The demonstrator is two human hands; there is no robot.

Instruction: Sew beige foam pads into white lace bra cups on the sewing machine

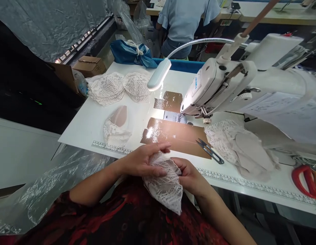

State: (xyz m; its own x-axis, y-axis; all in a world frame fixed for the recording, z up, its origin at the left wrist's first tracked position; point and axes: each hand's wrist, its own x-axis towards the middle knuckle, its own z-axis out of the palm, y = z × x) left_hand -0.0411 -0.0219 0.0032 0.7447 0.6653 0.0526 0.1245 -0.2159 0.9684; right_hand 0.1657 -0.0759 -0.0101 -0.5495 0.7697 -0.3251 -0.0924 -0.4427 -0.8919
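A white lace bra cup (167, 190) hangs over my lap at the table's front edge, held between both hands. My left hand (145, 161) grips its left upper side, thumb across the lace and fingers behind. On the right edge, my right hand (190, 175) pinches the lace between thumb and fingers. Just beyond lie thread snips (210, 150), blades pointing away to the left. Another lace cup with a beige lining (117, 127) rests on the table to the left. Behind it are stacked lace cups (109, 87).
A white sewing machine (214, 85) stands at the right, its lamp (160, 74) lit over the needle plate. Lace and beige fabric pieces (245, 149) lie beside it. Red-handled scissors (304, 182) are at far right. A blue bundle (132, 52) sits at the back; a person (182, 23) sits beyond.
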